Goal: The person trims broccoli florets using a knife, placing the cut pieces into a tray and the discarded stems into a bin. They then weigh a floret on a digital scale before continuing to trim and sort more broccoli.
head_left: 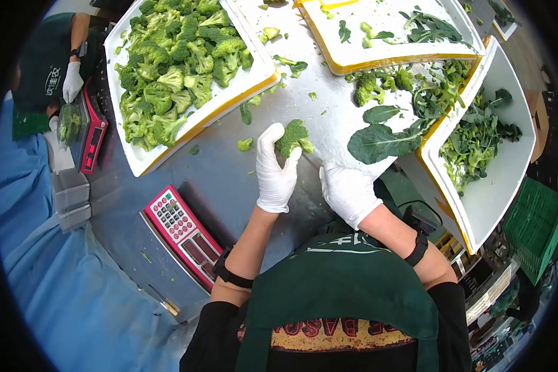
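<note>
My left hand (pixel 275 170), in a white glove, grips a broccoli floret (pixel 293 137) between thumb and fingers over the metal table. Close by on the right, my gloved right hand (pixel 348 191) is closed in a fist; what it holds, if anything, is hidden. A small broccoli piece (pixel 245 144) lies on the table just left of my left hand. Beyond it, a white foam box (pixel 198 119) with yellow tape is heaped with cut broccoli florets (pixel 173 68). Large broccoli leaves (pixel 378 144) lie to the right, past my right hand.
A red-framed scale (pixel 183 235) stands at front left. At right, a deep foam box (pixel 508 167) holds leaves and trimmings; a foam lid (pixel 403 59) with scraps lies at the back. A co-worker's gloved hand (pixel 72 82) is above another scale (pixel 93 136) at far left.
</note>
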{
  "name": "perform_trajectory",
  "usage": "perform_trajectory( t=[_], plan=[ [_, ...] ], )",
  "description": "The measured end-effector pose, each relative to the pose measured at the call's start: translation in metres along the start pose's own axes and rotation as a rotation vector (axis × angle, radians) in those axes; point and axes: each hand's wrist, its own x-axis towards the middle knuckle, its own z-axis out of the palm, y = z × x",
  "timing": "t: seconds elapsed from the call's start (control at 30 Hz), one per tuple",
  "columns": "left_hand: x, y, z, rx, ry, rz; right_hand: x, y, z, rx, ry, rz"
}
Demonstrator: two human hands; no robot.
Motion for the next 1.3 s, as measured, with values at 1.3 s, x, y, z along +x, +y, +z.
perform_trajectory(
  t=[1.3],
  plan=[
    [0.013, 0.068, -0.015, 0.134, -0.043, 0.347, 0.018, -0.007, -0.043, 1.642, 0.050, 0.250]
  ],
)
